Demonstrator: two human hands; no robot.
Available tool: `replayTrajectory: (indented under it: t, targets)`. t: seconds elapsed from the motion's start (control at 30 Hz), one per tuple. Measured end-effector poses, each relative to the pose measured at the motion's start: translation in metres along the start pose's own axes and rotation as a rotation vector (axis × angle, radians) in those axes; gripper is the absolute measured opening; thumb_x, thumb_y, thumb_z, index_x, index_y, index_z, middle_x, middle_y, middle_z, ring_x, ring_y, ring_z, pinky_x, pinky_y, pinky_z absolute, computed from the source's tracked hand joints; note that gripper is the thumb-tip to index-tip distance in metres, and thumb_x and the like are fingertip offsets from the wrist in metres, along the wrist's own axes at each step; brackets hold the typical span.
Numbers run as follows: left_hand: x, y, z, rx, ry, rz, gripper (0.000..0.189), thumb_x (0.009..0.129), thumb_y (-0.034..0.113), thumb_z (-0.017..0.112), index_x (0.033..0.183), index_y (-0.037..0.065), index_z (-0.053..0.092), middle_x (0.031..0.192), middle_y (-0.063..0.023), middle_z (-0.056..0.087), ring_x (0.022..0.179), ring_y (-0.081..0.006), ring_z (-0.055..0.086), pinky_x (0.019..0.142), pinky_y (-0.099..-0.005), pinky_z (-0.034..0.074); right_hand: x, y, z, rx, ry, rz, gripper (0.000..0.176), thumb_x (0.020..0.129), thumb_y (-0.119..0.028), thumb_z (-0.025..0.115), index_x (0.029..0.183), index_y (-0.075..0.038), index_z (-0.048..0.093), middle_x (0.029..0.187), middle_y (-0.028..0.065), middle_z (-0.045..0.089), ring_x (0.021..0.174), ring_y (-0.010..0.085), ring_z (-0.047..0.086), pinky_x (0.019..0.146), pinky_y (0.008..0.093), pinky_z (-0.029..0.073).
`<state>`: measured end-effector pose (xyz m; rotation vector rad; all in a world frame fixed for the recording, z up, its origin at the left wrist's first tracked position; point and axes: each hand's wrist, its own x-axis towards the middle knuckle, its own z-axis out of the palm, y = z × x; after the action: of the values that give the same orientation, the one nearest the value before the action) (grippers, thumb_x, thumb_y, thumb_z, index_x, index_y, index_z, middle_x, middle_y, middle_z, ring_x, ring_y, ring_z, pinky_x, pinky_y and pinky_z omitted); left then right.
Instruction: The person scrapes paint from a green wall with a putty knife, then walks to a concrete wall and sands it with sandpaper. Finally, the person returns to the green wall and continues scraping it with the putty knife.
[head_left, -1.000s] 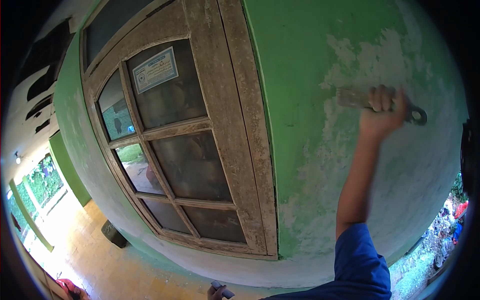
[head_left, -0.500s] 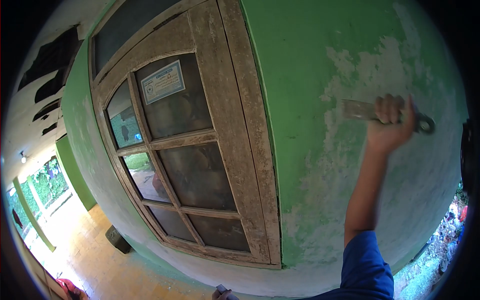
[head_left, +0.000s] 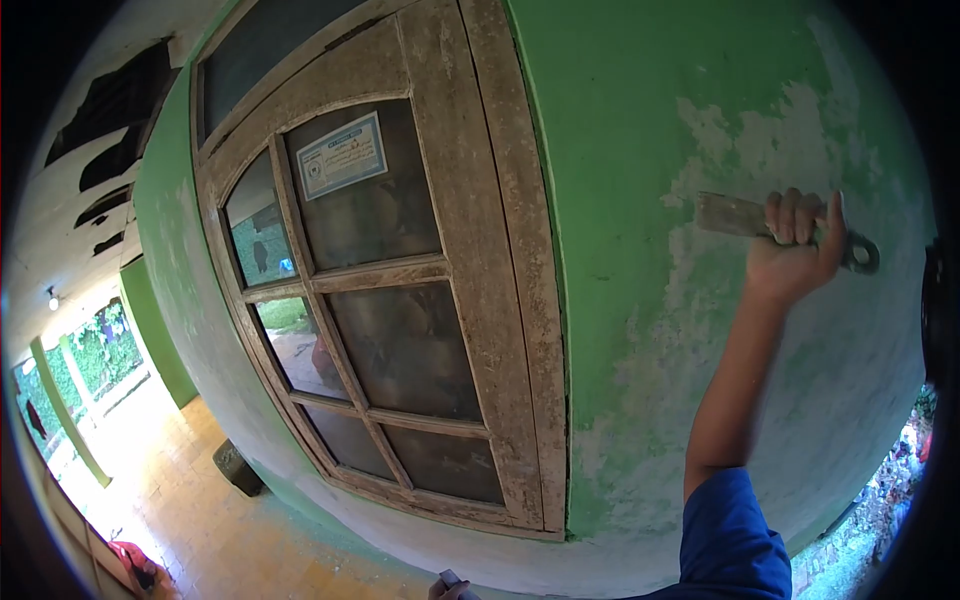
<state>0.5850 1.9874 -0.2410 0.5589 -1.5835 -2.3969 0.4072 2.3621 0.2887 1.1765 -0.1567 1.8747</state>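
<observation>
My right hand (head_left: 798, 240) is closed round a flat scraper (head_left: 732, 214), raised at the upper right against the green wall (head_left: 620, 200). The scraper's blade points left, beside the ragged edge of a pale patch (head_left: 770, 140) where the paint is gone. Its dark handle end with a hole sticks out right of my fist. At the bottom edge my left hand (head_left: 447, 590), partly cut off, is closed on a small grey object (head_left: 450, 577) that I cannot make out fully.
A worn wooden window frame (head_left: 510, 300) with several glass panes and a paper sticker (head_left: 342, 156) is left of the scraped wall. A dark block (head_left: 238, 468) sits on the tiled floor (head_left: 200, 500). Red cloth (head_left: 135, 565) lies at the lower left. Rubble (head_left: 880, 500) shows at the lower right.
The view has shifted slightly, so the window and wall appear a little further right. My right hand and the scraper also appear slightly further right, with the grip unchanged.
</observation>
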Motion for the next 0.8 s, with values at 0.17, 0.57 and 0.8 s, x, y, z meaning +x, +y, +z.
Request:
replayTrajectory:
  t: [0.17, 0.57, 0.8]
  targets:
    - [-0.006, 0.003, 0.003, 0.013, -0.042, 0.014, 0.016, 0.083, 0.005, 0.057, 0.074, 0.008, 0.044, 0.053, -0.0076, 0.053, 0.046, -0.0187, 0.055, 0.047, -0.0305, 0.047, -0.009, 0.024, 0.014, -0.185, 0.085, 0.072, 0.03, 0.085, -0.015, 0.055, 0.063, -0.014, 0.036, 0.052, -0.0034, 0.024, 0.045, 0.0095, 0.025, 0.048, 0.026, 0.027]
    - [0.011, -0.042, -0.017, -0.015, 0.067, -0.04, 0.016, 0.083, 0.007, 0.057, 0.069, 0.006, 0.05, 0.05, -0.0076, 0.053, 0.044, -0.0178, 0.054, 0.045, -0.0299, 0.045, -0.004, 0.004, 0.019, -0.128, -0.104, 0.029, 0.028, 0.085, -0.012, 0.054, 0.063, -0.011, 0.038, 0.054, -0.0024, 0.024, 0.046, 0.0101, 0.026, 0.049, 0.0268, 0.028]
    - [0.026, -0.066, -0.035, 0.07, 0.018, -0.008, 0.011, 0.083, 0.009, 0.057, 0.075, 0.001, 0.053, 0.052, -0.0093, 0.054, 0.043, -0.0192, 0.054, 0.046, -0.0327, 0.048, -0.012, 0.024, 0.03, -0.351, 0.036, 0.026, 0.025, 0.085, -0.013, 0.053, 0.065, -0.011, 0.038, 0.053, -0.0019, 0.028, 0.047, 0.0107, 0.029, 0.048, 0.0268, 0.028]
